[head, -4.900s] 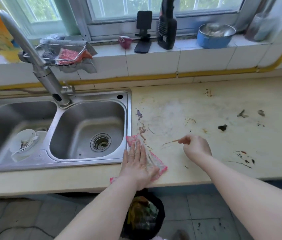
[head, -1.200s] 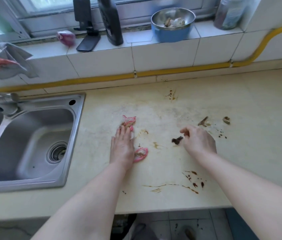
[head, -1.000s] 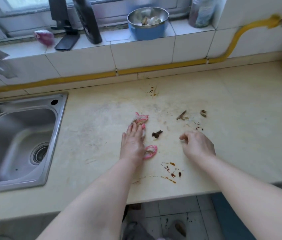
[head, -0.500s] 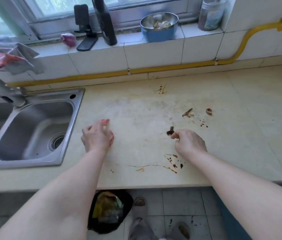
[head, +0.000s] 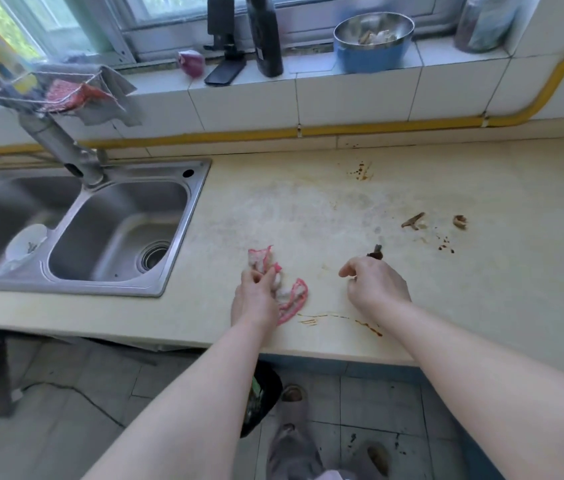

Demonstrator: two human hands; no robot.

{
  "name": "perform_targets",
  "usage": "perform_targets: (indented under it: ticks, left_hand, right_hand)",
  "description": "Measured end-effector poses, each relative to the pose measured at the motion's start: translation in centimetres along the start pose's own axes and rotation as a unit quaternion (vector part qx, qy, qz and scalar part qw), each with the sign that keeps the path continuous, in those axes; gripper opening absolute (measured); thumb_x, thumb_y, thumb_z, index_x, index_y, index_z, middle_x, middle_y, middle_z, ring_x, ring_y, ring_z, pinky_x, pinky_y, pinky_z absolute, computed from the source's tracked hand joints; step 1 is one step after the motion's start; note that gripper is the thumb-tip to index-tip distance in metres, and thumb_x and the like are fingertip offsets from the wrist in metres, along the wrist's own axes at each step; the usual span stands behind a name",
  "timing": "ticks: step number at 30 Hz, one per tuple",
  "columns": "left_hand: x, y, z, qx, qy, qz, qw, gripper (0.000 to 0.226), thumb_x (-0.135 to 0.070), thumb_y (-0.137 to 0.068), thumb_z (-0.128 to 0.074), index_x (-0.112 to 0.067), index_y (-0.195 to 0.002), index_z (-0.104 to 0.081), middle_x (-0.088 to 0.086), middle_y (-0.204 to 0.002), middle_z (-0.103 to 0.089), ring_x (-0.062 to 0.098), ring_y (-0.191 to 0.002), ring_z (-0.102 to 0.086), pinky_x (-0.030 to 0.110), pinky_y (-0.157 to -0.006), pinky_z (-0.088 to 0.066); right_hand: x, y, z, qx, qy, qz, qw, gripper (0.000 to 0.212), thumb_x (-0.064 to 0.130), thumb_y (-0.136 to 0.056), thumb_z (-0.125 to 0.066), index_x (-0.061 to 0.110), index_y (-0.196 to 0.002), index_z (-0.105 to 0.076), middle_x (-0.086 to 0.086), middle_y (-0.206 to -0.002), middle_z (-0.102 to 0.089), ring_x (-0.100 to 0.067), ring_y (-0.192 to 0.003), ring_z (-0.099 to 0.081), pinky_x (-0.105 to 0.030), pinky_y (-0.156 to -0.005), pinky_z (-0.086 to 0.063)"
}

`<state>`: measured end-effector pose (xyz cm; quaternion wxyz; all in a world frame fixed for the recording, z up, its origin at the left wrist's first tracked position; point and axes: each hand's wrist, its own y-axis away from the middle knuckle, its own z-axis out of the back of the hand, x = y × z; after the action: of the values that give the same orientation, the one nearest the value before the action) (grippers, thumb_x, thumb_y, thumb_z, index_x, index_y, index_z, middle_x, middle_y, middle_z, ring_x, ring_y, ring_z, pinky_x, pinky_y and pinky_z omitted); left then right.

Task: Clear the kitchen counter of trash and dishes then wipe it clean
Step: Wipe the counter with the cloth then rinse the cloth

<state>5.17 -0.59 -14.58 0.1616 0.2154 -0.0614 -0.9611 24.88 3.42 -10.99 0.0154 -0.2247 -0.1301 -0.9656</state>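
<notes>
Left hand [head: 254,301] has its fingers curled into the pink-edged cloth [head: 292,296], bunched on the counter [head: 308,209] near the front edge, and the right hand [head: 377,285] is curled with a dark scrap [head: 375,252] poking out at its fingertips, just beyond the sauce streaks [head: 360,322]. Danger here: that pinch looks thin, so the scrap could drop and smear, and a balled cloth dragged through the sauce may only spread it toward the brown scraps [head: 414,220] lying further right

Counter [head: 308,202] bare at centre; sink [head: 200,188] left, food scraps [head: 414,220] right, faucet [head: 62,147] over sink.
</notes>
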Motion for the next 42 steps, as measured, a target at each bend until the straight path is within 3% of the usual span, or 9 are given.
perform_targets:
  ticks: [4,8,13,20,25,29,32,42]
  left_hand:
    - [-3.6,1.2,-1.3,0.024,0.001,-0.046,0.999,0.052,-0.019,-0.095,-0.048,-0.034,-0.145,-0.040,0.005,-0.135,-0.037,0.028,-0.116,-0.048,0.034,-0.098,-0.041]
    - [-7.8,3.2,-3.9,0.071,-0.001,-0.142,0.987,0.054,-0.018,-0.093,-0.053,-0.032,-0.144,-0.043,0.007,-0.132,-0.040,0.028,-0.112,-0.049,0.036,-0.094,-0.041]
    - [-6.3,3.5,-3.6,0.122,0.057,-0.180,0.974,0.051,-0.017,-0.088,-0.056,-0.026,-0.137,-0.049,0.008,-0.127,-0.042,0.029,-0.110,-0.055,0.037,-0.092,-0.047]
    - [2.7,3.3,1.4,0.073,0.096,-0.076,0.990,0.039,-0.011,-0.089,-0.051,-0.020,-0.127,-0.055,0.009,-0.122,-0.044,0.027,-0.108,-0.056,0.031,-0.095,-0.044]
    - [9.1,1.9,4.1,0.016,0.083,0.018,0.996,0.032,-0.017,-0.092,-0.053,-0.014,-0.124,-0.055,0.015,-0.122,-0.049,0.032,-0.107,-0.056,0.037,-0.095,-0.045]
    - [8.6,2.6,4.8,0.043,0.096,0.045,0.993,0.050,-0.032,-0.086,-0.065,-0.016,-0.130,-0.049,0.011,-0.126,-0.042,0.029,-0.111,-0.054,0.034,-0.100,-0.043]
    - [5.9,3.4,3.8,0.090,0.069,-0.008,0.993,0.062,-0.040,-0.078,-0.072,-0.021,-0.131,-0.045,0.006,-0.125,-0.039,0.023,-0.112,-0.053,0.033,-0.099,-0.043]
    - [-4.8,4.4,-1.4,0.118,-0.018,-0.177,0.977,0.050,-0.028,-0.091,-0.053,-0.017,-0.138,-0.040,0.010,-0.124,-0.046,0.035,-0.105,-0.057,0.037,-0.081,-0.043]
  right_hand:
    - [-1.3,0.9,0.4,-0.021,-0.005,-0.028,0.999,0.037,0.009,-0.089,-0.046,0.031,-0.115,-0.062,0.005,-0.128,-0.059,-0.019,-0.113,-0.057,-0.030,-0.086,-0.047]
    - [-2.8,2.2,0.6,-0.050,0.006,-0.073,0.996,0.034,0.012,-0.088,-0.052,0.032,-0.112,-0.063,0.006,-0.122,-0.063,-0.018,-0.110,-0.059,-0.028,-0.082,-0.047]
    - [-2.0,3.3,0.2,-0.084,0.016,-0.100,0.991,0.039,0.006,-0.085,-0.050,0.031,-0.111,-0.065,0.006,-0.122,-0.063,-0.020,-0.111,-0.059,-0.029,-0.085,-0.047]
    - [3.3,5.4,-3.3,-0.063,-0.013,-0.083,0.995,0.037,0.007,-0.085,-0.049,0.029,-0.111,-0.065,0.005,-0.122,-0.061,-0.020,-0.113,-0.056,-0.029,-0.087,-0.047]
    - [3.7,7.0,-4.8,-0.076,-0.031,-0.118,0.990,0.040,0.002,-0.085,-0.045,0.028,-0.109,-0.065,0.003,-0.121,-0.061,-0.020,-0.111,-0.056,-0.029,-0.082,-0.046]
    - [2.7,7.5,-4.6,-0.098,-0.041,-0.145,0.984,0.041,0.001,-0.086,-0.043,0.027,-0.109,-0.065,0.002,-0.122,-0.059,-0.021,-0.113,-0.055,-0.031,-0.084,-0.046]
    - [1.4,7.2,-3.4,-0.110,-0.045,-0.152,0.981,0.039,0.002,-0.086,-0.044,0.026,-0.110,-0.064,0.002,-0.121,-0.059,-0.020,-0.111,-0.054,-0.030,-0.084,-0.046]
    - [-3.7,5.7,-0.2,-0.151,-0.059,-0.184,0.970,0.039,0.000,-0.085,-0.048,0.025,-0.109,-0.065,0.002,-0.118,-0.060,-0.020,-0.108,-0.055,-0.029,-0.082,-0.046]
